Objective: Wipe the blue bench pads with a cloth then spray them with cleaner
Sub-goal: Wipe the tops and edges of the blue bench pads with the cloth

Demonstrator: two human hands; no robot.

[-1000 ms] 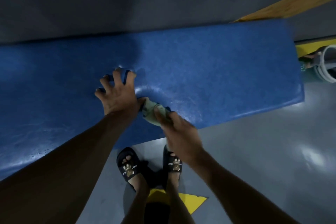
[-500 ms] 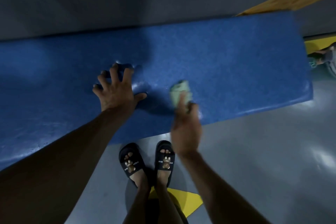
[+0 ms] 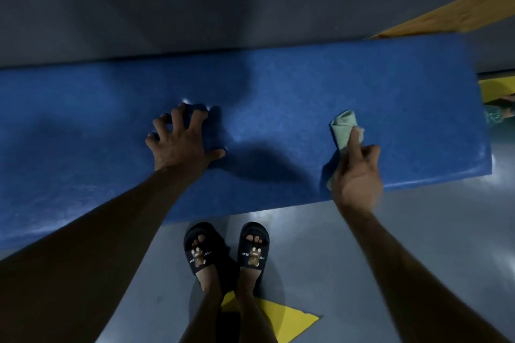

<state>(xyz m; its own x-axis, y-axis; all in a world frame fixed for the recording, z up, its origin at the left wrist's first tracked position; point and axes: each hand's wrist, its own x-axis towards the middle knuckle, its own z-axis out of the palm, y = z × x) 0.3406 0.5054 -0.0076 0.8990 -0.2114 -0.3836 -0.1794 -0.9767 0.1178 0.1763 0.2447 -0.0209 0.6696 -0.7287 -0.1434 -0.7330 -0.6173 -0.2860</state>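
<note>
A: Since the earlier frame your right hand [image 3: 358, 172] has carried the small folded pale-green cloth [image 3: 345, 131] from beside your left thumb toward the right end of the long blue padded bench pad [image 3: 278, 92].

B: Why is my left hand [image 3: 181, 142] spread flat?

A: It braces you, I think. Your right fingers pinch the cloth, pressing it on the pad.
</note>
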